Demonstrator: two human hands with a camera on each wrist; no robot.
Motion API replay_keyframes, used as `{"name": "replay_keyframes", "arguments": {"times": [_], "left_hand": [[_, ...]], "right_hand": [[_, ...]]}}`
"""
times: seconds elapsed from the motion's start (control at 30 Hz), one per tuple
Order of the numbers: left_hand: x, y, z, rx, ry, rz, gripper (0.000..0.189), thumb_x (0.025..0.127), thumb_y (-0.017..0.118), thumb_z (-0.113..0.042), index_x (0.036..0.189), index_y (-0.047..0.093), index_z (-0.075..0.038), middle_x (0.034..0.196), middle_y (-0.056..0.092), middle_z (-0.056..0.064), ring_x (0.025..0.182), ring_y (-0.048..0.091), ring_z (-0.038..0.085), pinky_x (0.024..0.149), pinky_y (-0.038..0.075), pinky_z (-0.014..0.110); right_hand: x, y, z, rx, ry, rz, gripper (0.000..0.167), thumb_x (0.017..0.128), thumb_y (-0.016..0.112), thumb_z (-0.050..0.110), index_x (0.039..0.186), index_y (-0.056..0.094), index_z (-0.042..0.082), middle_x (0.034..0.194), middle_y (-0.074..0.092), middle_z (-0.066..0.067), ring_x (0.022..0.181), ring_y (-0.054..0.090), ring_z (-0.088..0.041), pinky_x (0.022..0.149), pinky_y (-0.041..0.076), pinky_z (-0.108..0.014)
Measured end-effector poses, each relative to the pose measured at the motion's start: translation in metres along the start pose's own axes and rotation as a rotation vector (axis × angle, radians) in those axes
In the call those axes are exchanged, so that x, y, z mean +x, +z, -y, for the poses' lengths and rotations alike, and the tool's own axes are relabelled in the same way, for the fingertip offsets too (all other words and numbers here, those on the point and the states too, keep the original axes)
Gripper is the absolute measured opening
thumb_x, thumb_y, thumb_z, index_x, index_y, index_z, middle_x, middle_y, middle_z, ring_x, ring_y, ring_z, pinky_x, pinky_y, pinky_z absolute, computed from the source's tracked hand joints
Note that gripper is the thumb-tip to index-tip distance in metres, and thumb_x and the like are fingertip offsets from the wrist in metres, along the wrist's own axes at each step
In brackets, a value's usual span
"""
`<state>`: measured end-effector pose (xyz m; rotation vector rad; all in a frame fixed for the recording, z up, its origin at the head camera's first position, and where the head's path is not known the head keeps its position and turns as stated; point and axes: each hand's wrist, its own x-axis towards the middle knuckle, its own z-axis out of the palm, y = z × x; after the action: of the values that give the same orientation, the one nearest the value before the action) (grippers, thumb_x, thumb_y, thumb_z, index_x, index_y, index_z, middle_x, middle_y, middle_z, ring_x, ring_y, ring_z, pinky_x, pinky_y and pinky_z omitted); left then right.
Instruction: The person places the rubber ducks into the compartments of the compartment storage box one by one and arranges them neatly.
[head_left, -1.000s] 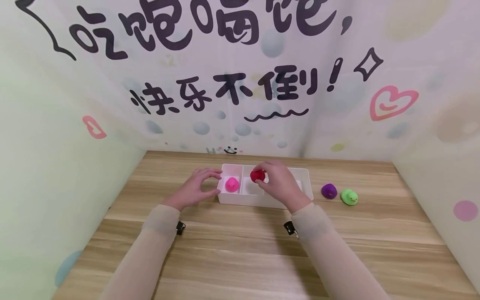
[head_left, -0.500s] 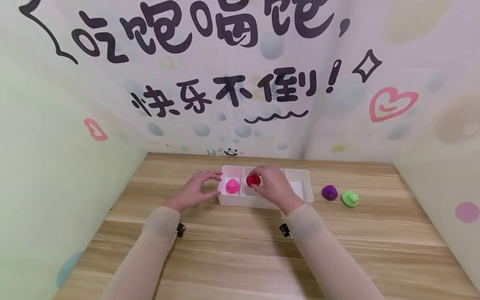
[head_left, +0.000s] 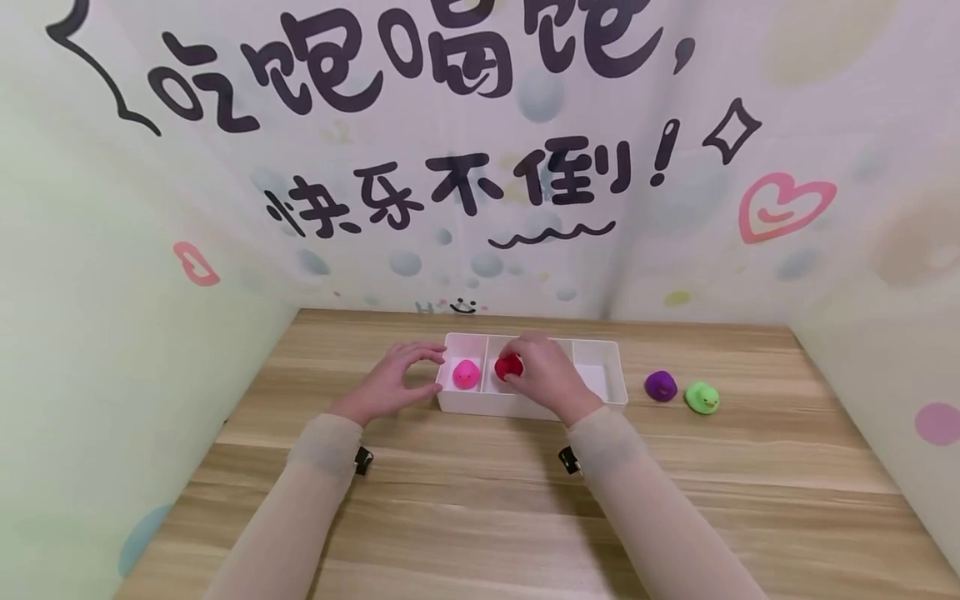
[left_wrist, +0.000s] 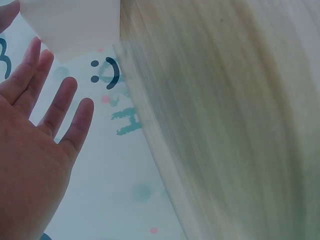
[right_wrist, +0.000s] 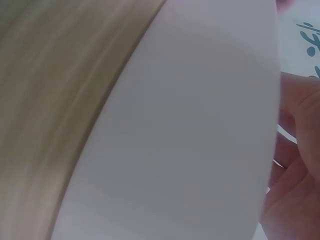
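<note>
Clock read from head view, 12 away from person. Right hand (head_left: 551, 375) pinches a red rounded toy (head_left: 508, 367), partly hidden by its fingers, at the middle compartment of a long white plastic box (head_left: 491, 406); can't tell if the toy touches bottom. Left hand (head_left: 390, 382) grasps nothing: fingers spread, tips at the box's 9 o'clock end. Bright pink duck toy (head_left: 466, 375) sits in the end compartment, 9 o'clock from the red one. On the wood-grain tabletop (head_left: 457, 517): dark purple duck toy (head_left: 661, 386) at the box's 3 o'clock, light green duck toy (head_left: 702, 398) just beyond.
</note>
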<state>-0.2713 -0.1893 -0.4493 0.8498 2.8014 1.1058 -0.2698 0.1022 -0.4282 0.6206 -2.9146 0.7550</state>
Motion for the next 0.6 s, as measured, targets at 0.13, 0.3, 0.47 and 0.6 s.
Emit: {"name": "replay_keyframes", "arguments": {"times": [0.13, 0.3, 0.47, 0.6], "left_hand": [[0.0000, -0.0006, 0.0003, -0.003, 0.007, -0.003, 0.038, 0.091, 0.080, -0.027, 0.125, 0.068, -0.016, 0.152, 0.056, 0.001, 0.143, 0.043, 0.034, 0.118, 0.034, 0.062], [0.0002, -0.0016, 0.0013, -0.014, -0.008, 0.005, 0.037, 0.091, 0.080, -0.027, 0.124, 0.068, -0.017, 0.153, 0.055, -0.002, 0.143, 0.043, 0.032, 0.119, 0.034, 0.060], [0.0006, -0.0018, 0.0020, -0.009, 0.002, 0.004, 0.037, 0.091, 0.080, -0.027, 0.124, 0.067, -0.017, 0.152, 0.056, -0.002, 0.143, 0.043, 0.032, 0.119, 0.034, 0.060], [0.0003, -0.0013, 0.0015, -0.008, 0.009, 0.004, 0.037, 0.091, 0.080, -0.027, 0.124, 0.067, -0.015, 0.152, 0.056, 0.000, 0.142, 0.043, 0.033, 0.118, 0.034, 0.061]], "right_hand": [[0.0024, 0.0009, -0.0006, -0.010, 0.010, 0.010, 0.026, 0.086, 0.085, 0.018, 0.110, 0.077, 0.013, 0.107, 0.073, -0.004, 0.101, 0.063, -0.022, 0.090, 0.059, -0.037], [0.0051, 0.0010, -0.0005, -0.018, 0.024, 0.033, 0.027, 0.086, 0.085, 0.019, 0.111, 0.076, 0.013, 0.108, 0.073, -0.004, 0.103, 0.063, -0.023, 0.093, 0.058, -0.039], [0.0075, 0.0016, 0.0005, -0.026, 0.037, 0.056, 0.030, 0.084, 0.086, 0.019, 0.112, 0.076, 0.014, 0.110, 0.073, -0.004, 0.106, 0.062, -0.024, 0.098, 0.055, -0.043], [0.0095, 0.0033, 0.0004, -0.041, 0.045, 0.079, 0.029, 0.085, 0.086, 0.019, 0.112, 0.076, 0.014, 0.109, 0.074, -0.003, 0.107, 0.062, -0.024, 0.103, 0.050, -0.048]]}}
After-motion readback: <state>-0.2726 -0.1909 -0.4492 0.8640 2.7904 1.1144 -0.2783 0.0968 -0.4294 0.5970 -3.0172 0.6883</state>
